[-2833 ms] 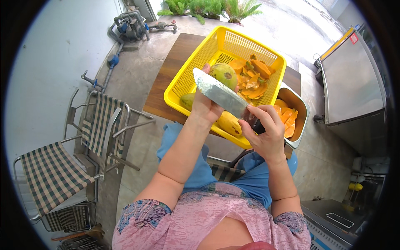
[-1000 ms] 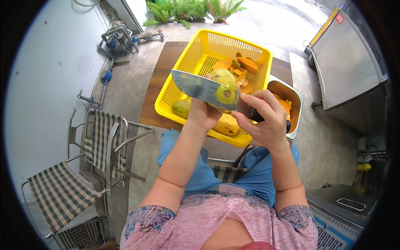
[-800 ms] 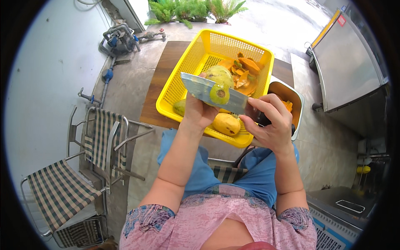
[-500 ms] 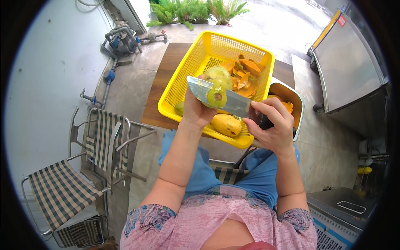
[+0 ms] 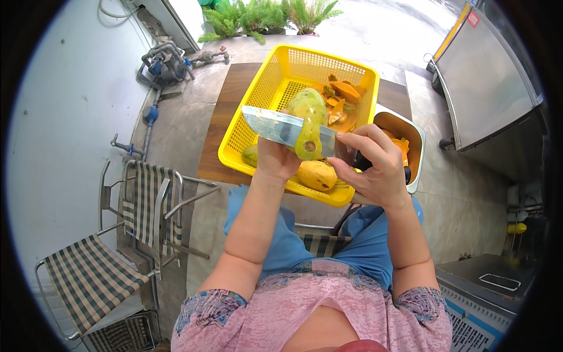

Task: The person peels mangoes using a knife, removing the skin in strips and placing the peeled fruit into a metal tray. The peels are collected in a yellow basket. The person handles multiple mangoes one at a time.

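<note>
My left hand (image 5: 275, 159) grips a green-yellow papaya (image 5: 306, 103) from below, above the basket; the blade hides part of its fingers. Wrapped round a dark handle, my right hand (image 5: 375, 167) holds a broad knife (image 5: 272, 124), its blade lying across the papaya with the tip to the left. A strip of green peel (image 5: 308, 144), with the round stem end on it, hangs over the blade. Below sits a yellow perforated basket (image 5: 237, 126). In it are a yellow papaya (image 5: 316, 175), a greenish fruit (image 5: 250, 155) partly hidden by my left wrist, and several orange peel pieces (image 5: 346, 91).
The basket rests on a brown wooden table (image 5: 216, 141). At its right is a metal pan (image 5: 414, 135) with orange pieces, partly behind my right hand. Checked folding chairs (image 5: 94, 276) stand at the left, a steel cabinet (image 5: 487, 76) at the right. Ferns (image 5: 258, 17) grow at the far end.
The knife has slid along the papaya toward me and slightly left. The peel strip with the stem end now hangs longer over the blade, and more pale green flesh shows.
</note>
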Demonstrator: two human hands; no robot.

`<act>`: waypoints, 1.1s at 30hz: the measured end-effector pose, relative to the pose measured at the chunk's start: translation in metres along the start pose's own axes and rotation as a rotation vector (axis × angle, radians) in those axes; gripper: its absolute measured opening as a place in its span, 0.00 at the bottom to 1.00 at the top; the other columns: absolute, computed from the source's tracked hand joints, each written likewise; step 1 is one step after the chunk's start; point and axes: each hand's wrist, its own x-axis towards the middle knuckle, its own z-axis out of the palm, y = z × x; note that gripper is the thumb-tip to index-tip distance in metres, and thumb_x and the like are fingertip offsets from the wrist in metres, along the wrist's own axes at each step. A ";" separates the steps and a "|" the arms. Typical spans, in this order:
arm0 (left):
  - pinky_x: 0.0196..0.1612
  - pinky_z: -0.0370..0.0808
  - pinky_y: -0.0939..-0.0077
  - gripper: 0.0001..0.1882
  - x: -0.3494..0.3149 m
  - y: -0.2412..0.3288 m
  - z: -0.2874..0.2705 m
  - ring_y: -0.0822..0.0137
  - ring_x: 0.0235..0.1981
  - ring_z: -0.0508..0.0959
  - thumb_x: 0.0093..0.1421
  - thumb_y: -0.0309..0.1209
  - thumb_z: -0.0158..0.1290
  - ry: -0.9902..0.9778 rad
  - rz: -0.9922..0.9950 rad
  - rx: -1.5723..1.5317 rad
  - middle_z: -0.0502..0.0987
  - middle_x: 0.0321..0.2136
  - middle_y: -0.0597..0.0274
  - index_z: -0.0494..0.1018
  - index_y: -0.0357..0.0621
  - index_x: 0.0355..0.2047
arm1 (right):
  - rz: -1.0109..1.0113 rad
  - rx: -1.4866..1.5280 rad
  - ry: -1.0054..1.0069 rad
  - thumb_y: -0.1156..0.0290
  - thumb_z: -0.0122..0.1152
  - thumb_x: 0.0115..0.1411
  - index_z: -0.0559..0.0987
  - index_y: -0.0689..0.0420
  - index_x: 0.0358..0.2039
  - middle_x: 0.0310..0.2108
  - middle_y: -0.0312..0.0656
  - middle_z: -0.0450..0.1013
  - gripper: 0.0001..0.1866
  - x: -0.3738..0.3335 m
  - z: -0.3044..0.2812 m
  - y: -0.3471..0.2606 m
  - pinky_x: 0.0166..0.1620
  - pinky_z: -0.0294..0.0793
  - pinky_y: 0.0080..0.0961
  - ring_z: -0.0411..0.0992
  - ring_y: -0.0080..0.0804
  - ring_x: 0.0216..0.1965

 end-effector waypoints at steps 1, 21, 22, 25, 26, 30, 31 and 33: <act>0.54 0.70 0.54 0.34 -0.002 0.003 0.003 0.49 0.54 0.69 0.60 0.50 0.46 -0.012 -0.005 -0.013 0.67 0.52 0.45 0.59 0.37 0.57 | 0.005 -0.006 -0.002 0.70 0.72 0.42 0.78 0.59 0.33 0.26 0.39 0.70 0.17 -0.002 0.000 0.001 0.25 0.73 0.22 0.72 0.29 0.23; 0.53 0.71 0.54 0.40 -0.005 0.001 -0.009 0.49 0.51 0.71 0.56 0.54 0.50 -0.027 0.083 -0.002 0.67 0.53 0.46 0.58 0.38 0.59 | 0.007 0.002 0.013 0.70 0.73 0.41 0.78 0.59 0.34 0.26 0.39 0.70 0.18 -0.002 -0.003 0.000 0.26 0.72 0.22 0.72 0.30 0.23; 0.53 0.71 0.53 0.40 -0.007 0.002 -0.011 0.49 0.51 0.71 0.55 0.55 0.51 -0.080 0.102 -0.064 0.67 0.52 0.46 0.58 0.38 0.59 | 0.018 -0.011 0.013 0.70 0.73 0.41 0.78 0.59 0.33 0.26 0.39 0.70 0.17 -0.005 -0.004 0.001 0.26 0.72 0.22 0.72 0.30 0.23; 0.51 0.73 0.60 0.29 -0.005 -0.005 -0.010 0.60 0.48 0.74 0.62 0.51 0.42 -0.119 0.099 0.039 0.72 0.49 0.56 0.63 0.43 0.55 | 0.028 -0.004 0.011 0.70 0.72 0.41 0.78 0.59 0.33 0.26 0.39 0.70 0.17 -0.003 -0.005 0.004 0.26 0.73 0.23 0.72 0.30 0.24; 0.52 0.72 0.60 0.29 -0.005 -0.006 -0.011 0.60 0.49 0.74 0.62 0.51 0.42 -0.118 0.083 0.017 0.71 0.49 0.56 0.63 0.43 0.55 | 0.026 -0.008 0.012 0.70 0.72 0.41 0.78 0.59 0.33 0.26 0.40 0.70 0.17 0.003 -0.004 0.000 0.27 0.73 0.23 0.72 0.30 0.24; 0.52 0.71 0.59 0.29 -0.008 -0.001 -0.013 0.60 0.50 0.73 0.62 0.51 0.42 -0.119 0.072 -0.003 0.70 0.51 0.56 0.62 0.44 0.56 | -0.002 -0.002 0.018 0.70 0.72 0.41 0.78 0.59 0.34 0.26 0.40 0.70 0.18 0.004 -0.002 0.002 0.27 0.73 0.23 0.72 0.31 0.24; 0.52 0.71 0.59 0.29 -0.010 0.001 -0.013 0.59 0.50 0.73 0.62 0.51 0.43 -0.114 0.086 0.010 0.70 0.51 0.57 0.62 0.44 0.56 | 0.007 -0.004 0.015 0.70 0.72 0.41 0.78 0.59 0.34 0.26 0.40 0.70 0.18 -0.001 -0.005 0.004 0.27 0.73 0.23 0.72 0.31 0.24; 0.52 0.71 0.58 0.29 -0.007 -0.001 -0.017 0.59 0.51 0.73 0.62 0.51 0.43 -0.120 0.079 0.014 0.70 0.51 0.57 0.62 0.43 0.56 | 0.011 -0.004 0.007 0.69 0.73 0.41 0.78 0.59 0.34 0.27 0.39 0.70 0.18 0.000 -0.006 0.005 0.27 0.73 0.23 0.72 0.31 0.25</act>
